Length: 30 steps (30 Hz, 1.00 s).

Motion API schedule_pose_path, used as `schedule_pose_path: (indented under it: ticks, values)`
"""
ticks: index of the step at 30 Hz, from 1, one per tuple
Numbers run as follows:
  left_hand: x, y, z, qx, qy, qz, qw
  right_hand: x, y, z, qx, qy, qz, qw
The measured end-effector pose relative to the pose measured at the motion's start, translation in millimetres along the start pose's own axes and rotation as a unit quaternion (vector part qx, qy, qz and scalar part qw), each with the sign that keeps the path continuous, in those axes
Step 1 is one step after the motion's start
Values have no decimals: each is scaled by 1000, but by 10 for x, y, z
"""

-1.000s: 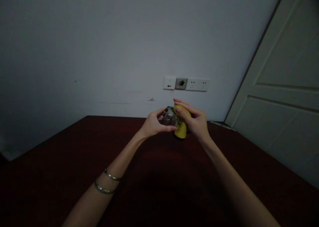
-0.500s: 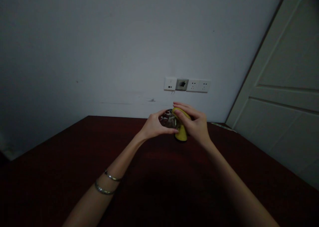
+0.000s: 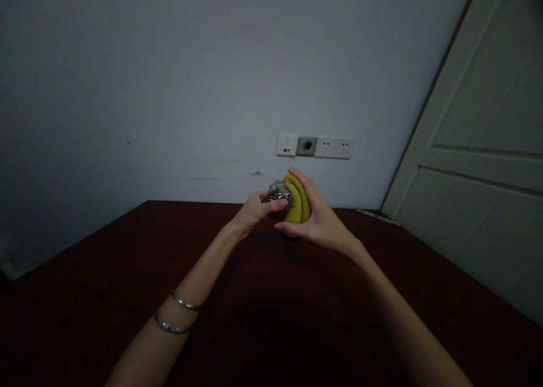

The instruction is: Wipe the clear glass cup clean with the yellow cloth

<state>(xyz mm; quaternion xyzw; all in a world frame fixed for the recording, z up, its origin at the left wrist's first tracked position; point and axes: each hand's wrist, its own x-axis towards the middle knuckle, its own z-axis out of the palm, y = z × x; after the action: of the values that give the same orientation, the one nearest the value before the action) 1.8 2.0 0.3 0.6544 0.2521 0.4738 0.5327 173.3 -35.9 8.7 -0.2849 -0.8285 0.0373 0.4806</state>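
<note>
My left hand is closed around a small, shiny, clear faceted vessel that looks like a glass. Its thumb lies across the near side. My right hand grips a folded yellow cloth, thumb below and fingers over the top. The cloth presses against the right end of the glass and hides that part. Both hands are held just above the dark red table, near its far edge.
The dark red tabletop reaches to a pale wall with a row of sockets. A thin flat strip lies at the far right edge. A white panelled door stands on the right.
My right hand has turned and moved left, now cupping the cloth around the glass's right end. The cloth's hanging lower part is gathered up. My left thumb has shifted up across the glass.
</note>
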Motion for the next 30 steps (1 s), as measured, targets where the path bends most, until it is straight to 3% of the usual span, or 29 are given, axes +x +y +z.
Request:
schedule_pose_path:
  ticks: [7, 13, 17, 20, 22, 25, 28, 30]
  values:
    - [4, 87, 2, 43, -21, -17, 999, -4, 68, 110, 10, 53, 1, 999]
    - [-11, 128, -50, 97, -51, 11, 994, -20, 60, 147, 49, 76, 18, 996]
    - [-38, 181, -138, 161, -135, 15, 978, -22, 0, 129, 56, 73, 34, 995]
    - [-53, 256, -170, 214, -234, 32, 948, -14, -44, 118, 77, 80, 54, 992]
    - [-64, 316, -178, 271, -261, 66, 924, -4, -75, 113, 107, 92, 76, 987]
    - [-77, 423, -200, 359, -208, 90, 906, 20, -134, 86, 156, 102, 110, 976]
    - [-64, 553, -214, 384, -142, 61, 910, 44, -202, 17, 182, 103, 135, 968]
    - [-50, 632, -190, 369, -133, 55, 918, 55, -241, -43, 198, 102, 148, 964]
